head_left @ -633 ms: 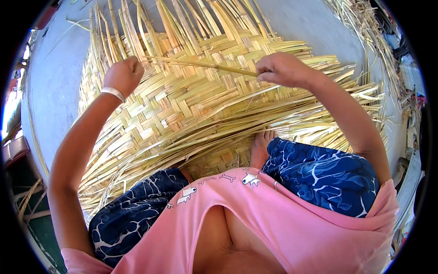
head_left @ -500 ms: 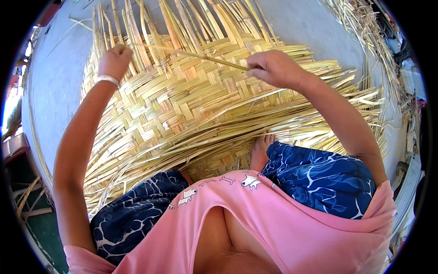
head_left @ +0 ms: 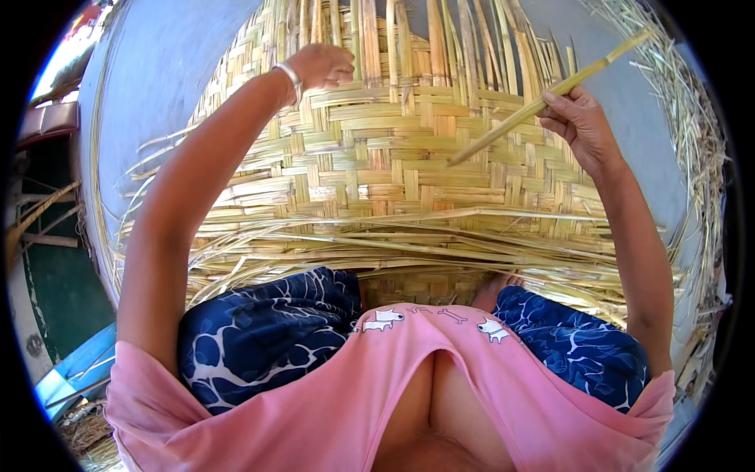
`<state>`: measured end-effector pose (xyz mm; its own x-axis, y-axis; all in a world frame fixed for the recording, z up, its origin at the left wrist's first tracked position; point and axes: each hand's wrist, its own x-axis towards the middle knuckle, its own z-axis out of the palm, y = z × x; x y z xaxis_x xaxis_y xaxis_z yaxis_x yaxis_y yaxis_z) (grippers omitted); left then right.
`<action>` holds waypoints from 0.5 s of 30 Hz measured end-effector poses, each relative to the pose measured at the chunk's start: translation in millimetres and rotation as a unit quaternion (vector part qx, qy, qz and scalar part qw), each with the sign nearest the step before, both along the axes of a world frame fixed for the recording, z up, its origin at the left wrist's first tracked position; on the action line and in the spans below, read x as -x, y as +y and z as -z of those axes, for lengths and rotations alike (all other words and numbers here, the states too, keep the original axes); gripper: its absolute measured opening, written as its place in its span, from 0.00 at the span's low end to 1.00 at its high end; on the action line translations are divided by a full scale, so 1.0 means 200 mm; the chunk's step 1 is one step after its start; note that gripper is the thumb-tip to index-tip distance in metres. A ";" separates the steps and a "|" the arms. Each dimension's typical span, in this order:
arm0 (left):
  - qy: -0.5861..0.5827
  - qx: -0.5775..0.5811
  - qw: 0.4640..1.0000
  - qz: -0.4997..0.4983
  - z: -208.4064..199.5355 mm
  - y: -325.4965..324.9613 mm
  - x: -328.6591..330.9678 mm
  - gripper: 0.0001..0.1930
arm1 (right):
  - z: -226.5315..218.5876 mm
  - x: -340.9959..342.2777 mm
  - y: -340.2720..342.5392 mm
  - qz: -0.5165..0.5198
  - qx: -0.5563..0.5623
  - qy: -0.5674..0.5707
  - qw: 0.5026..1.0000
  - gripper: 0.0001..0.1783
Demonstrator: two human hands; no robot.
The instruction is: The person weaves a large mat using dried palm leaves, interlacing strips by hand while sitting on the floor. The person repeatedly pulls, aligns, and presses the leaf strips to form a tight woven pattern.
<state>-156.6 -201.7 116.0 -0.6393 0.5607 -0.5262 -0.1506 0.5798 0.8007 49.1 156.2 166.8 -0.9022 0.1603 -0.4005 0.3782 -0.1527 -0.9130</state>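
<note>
Grey floor (head_left: 157, 94) lies under a large woven straw mat (head_left: 393, 181) spread out ahead of the seated person. At far left, the left hand (head_left: 321, 64) rests curled on the mat's upright loose strips, though what it grips cannot be told. At far right, the right hand (head_left: 580, 119) pinches a long pale strip (head_left: 543, 101) slanting above the weave.

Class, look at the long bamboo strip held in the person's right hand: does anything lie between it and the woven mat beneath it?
Nothing visible does. The right hand grips the long pale bamboo strip, held slanted over the woven straw-coloured bamboo mat. The left hand rests farther left, at the mat's upright strips.
</note>
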 end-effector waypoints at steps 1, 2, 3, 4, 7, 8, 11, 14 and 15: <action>-0.023 0.007 0.998 -0.055 -0.01 0.03 0.02 0.17 | 0.03 0.04 0.01 -0.011 0.023 0.005 1.000 0.08; -0.046 0.014 0.993 -0.109 -0.03 0.06 0.05 0.16 | 0.05 0.08 0.00 -0.002 0.039 0.014 0.999 0.08; -0.055 0.002 0.994 -0.089 0.01 0.07 0.09 0.16 | 0.06 0.13 -0.01 0.008 0.056 0.023 0.998 0.07; -0.063 -0.012 0.995 -0.073 0.07 0.05 0.15 0.15 | 0.07 0.17 -0.02 0.015 0.071 0.033 0.997 0.07; -0.011 0.070 0.998 -0.001 0.19 0.16 0.27 0.15 | 0.16 0.29 -0.03 0.066 0.103 0.039 0.992 0.06; -0.006 0.086 0.996 -0.013 0.21 0.19 0.27 0.15 | 0.19 0.33 -0.02 0.075 0.119 0.044 0.989 0.07; 0.051 0.212 0.975 -0.048 0.21 0.33 0.29 0.16 | 0.28 0.40 -0.01 0.102 0.153 0.053 0.982 0.07; 0.095 0.225 0.964 -0.104 0.22 0.37 0.32 0.17 | 0.37 0.45 -0.01 0.120 0.163 0.047 0.978 0.08; 0.066 0.188 0.968 -0.151 0.24 0.37 0.31 0.16 | 0.40 0.46 -0.01 0.127 0.160 0.045 0.978 0.09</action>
<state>-219.5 -128.5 68.9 -0.8199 0.1223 -0.5593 -0.2696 0.7793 0.5657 -43.4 155.1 87.1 -0.8831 0.2639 -0.3880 0.2112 -0.5148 -0.8309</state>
